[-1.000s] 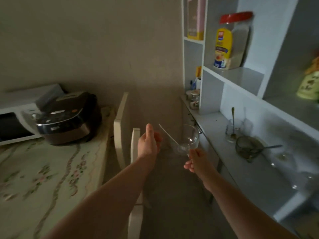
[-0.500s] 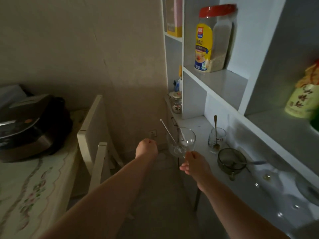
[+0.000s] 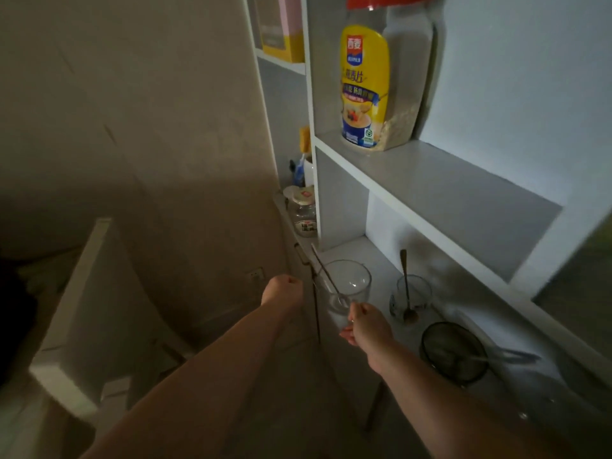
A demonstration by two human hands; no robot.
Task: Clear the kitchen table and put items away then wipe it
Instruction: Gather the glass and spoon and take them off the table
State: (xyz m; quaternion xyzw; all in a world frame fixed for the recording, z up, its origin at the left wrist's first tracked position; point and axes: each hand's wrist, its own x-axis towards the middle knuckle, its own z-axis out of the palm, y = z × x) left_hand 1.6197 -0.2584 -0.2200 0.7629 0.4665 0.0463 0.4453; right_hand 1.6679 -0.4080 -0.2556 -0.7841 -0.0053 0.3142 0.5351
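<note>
The right hand (image 3: 366, 326) has its fingers clamped on the base of a clear drinking glass (image 3: 347, 283) with a thin metal stirrer (image 3: 326, 276) leaning inside, at the front edge of the white shelf counter (image 3: 374, 260). At nine o'clock of the glass, the left hand (image 3: 283, 289) is curled into an empty fist. A smaller clear glass holding a spoon (image 3: 412, 298) stands at three o'clock.

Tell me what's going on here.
A person's right hand grips a clear glass with a long spoon in it, at the front edge of the white counter. The left hand is a fist beside it, holding nothing visible. A second glass and a dark bowl stand on the counter.
</note>
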